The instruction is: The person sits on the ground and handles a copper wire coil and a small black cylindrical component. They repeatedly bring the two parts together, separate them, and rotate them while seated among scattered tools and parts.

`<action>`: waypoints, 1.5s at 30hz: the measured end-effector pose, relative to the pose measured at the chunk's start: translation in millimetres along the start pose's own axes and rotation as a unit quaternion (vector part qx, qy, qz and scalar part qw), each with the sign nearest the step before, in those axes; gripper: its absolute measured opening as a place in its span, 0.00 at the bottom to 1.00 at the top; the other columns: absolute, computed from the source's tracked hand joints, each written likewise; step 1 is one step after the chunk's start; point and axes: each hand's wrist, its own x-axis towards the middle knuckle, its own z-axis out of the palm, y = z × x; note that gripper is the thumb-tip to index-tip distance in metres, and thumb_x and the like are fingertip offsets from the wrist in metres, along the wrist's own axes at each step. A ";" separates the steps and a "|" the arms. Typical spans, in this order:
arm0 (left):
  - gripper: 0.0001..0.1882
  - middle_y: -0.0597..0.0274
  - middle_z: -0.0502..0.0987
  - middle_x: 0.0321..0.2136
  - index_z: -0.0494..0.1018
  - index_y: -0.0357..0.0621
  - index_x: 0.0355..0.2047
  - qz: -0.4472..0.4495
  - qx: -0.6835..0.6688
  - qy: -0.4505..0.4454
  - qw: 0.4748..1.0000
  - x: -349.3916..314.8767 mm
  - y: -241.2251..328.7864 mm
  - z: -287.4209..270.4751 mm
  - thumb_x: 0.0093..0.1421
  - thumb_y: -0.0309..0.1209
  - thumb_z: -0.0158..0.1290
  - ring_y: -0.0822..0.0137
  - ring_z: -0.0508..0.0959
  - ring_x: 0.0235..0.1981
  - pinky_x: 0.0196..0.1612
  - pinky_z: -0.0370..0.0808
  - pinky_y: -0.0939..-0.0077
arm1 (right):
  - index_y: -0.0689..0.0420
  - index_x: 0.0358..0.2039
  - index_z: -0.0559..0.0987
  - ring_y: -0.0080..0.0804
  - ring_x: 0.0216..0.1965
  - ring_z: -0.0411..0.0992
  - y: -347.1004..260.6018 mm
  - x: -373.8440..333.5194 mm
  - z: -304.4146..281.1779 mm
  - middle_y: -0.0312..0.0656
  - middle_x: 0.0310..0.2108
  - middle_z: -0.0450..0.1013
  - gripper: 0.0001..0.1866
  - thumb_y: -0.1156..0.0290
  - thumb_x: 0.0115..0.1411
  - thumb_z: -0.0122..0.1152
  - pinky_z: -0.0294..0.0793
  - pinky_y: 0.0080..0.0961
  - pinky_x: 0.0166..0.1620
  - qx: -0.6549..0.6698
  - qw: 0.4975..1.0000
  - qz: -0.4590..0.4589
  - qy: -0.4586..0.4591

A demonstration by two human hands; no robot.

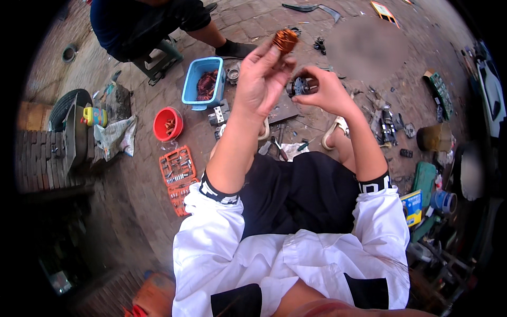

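Note:
My left hand is raised with its fingers closed on a bundle of copper wire, orange-brown and tightly wound. Lower and to the right, my right hand grips a small round dark metal motor part between thumb and fingers. The two pieces are apart. Left of my left wrist stands a light-blue plastic basin with dark reddish copper windings inside. Nearer to me is a red bucket holding some copper-coloured pieces.
An orange socket set case lies spread on the brick ground at left. Hand tools lie between my feet. Metal parts and a brown container are at right. Another person sits on a green stool at the far left.

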 end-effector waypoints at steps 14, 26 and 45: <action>0.13 0.55 0.71 0.36 0.67 0.29 0.43 0.000 -0.024 -0.005 1.000 -4.7 -0.1 13.6 0.60 0.25 0.49 0.69 0.67 0.35 0.43 0.67 0.75 | 0.64 0.41 0.72 0.26 0.39 0.74 8.1 2.0 -11.8 0.42 0.38 0.74 0.24 0.75 0.43 0.71 0.74 0.22 0.42 0.136 0.986 0.031 0.093; 0.13 0.53 0.70 0.34 0.66 0.27 0.42 0.073 -0.113 -0.005 0.991 -2.2 14.9 16.6 0.60 0.24 0.49 0.71 0.62 0.28 0.44 0.66 0.75 | 0.56 0.40 0.73 0.39 0.44 0.71 -5.7 3.5 12.0 0.38 0.43 0.73 0.22 0.73 0.41 0.67 0.73 0.30 0.44 -0.165 0.953 -0.240 0.082; 0.14 0.55 0.70 0.37 0.68 0.29 0.42 0.011 -0.070 -0.047 0.996 -11.1 8.3 21.1 0.58 0.26 0.50 0.69 0.63 0.35 0.43 0.64 0.78 | 0.65 0.45 0.68 0.29 0.40 0.73 20.3 11.1 0.5 0.45 0.40 0.72 0.22 0.70 0.53 0.64 0.76 0.26 0.43 0.327 0.920 0.068 0.207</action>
